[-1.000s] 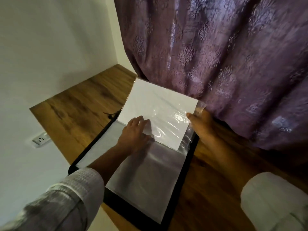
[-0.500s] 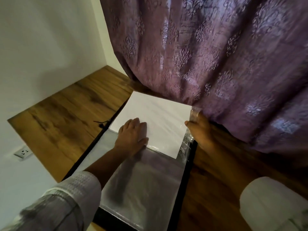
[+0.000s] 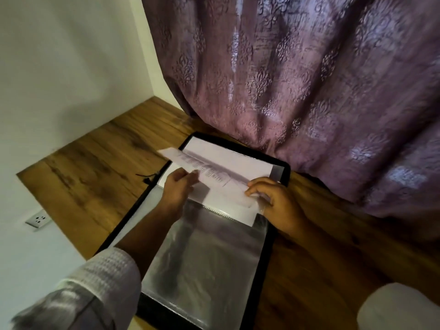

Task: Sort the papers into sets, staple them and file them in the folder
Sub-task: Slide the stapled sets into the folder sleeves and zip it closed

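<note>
A black folder (image 3: 266,265) with clear plastic sleeves (image 3: 204,265) lies open on the wooden desk (image 3: 90,177). White paper (image 3: 240,163) sits in the far sleeve. A printed paper set (image 3: 209,173) is held edge-up just above that page, blurred by motion. My left hand (image 3: 177,188) pinches its near left part. My right hand (image 3: 276,201) grips its right end together with the crinkled edge of a plastic sleeve. The lower sleeve looks glossy and holds nothing I can make out.
A purple patterned curtain (image 3: 297,86) hangs just behind the folder and drapes onto the desk at the right. A white wall (image 3: 59,67) borders the desk at the left, with a power socket (image 3: 38,219) below the desk edge. A small black cord (image 3: 147,177) lies beside the folder.
My left hand lifted off the flat page and now pinches a printed paper set. My right hand moved in from the sleeve's right edge to grip the set's other end. The camera tilted lower.
</note>
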